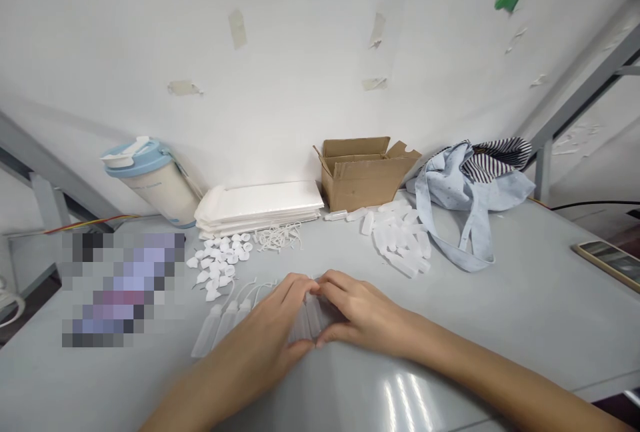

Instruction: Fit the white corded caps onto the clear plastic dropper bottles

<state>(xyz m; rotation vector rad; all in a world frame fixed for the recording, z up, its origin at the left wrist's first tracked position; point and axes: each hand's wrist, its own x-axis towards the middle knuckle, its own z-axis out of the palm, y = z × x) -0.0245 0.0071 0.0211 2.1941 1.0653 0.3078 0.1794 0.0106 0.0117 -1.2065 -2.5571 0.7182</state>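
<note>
left hand (280,322) and right hand (356,315) curled round clear plastic bottles (301,325) – fingertips meeting, mid-worktop (500,312), toward the front edge
whether either hand grips is hard to tell; more corded bottles (227,325) lie just left – small white plastic caps (220,259) sit behind, toward the back edge.

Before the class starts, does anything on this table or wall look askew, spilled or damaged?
No spill stands out. Scraps of tape cling crookedly to the wall, holding nothing visible. The tumbler appears tilted, though lens distortion may cause that.
</note>
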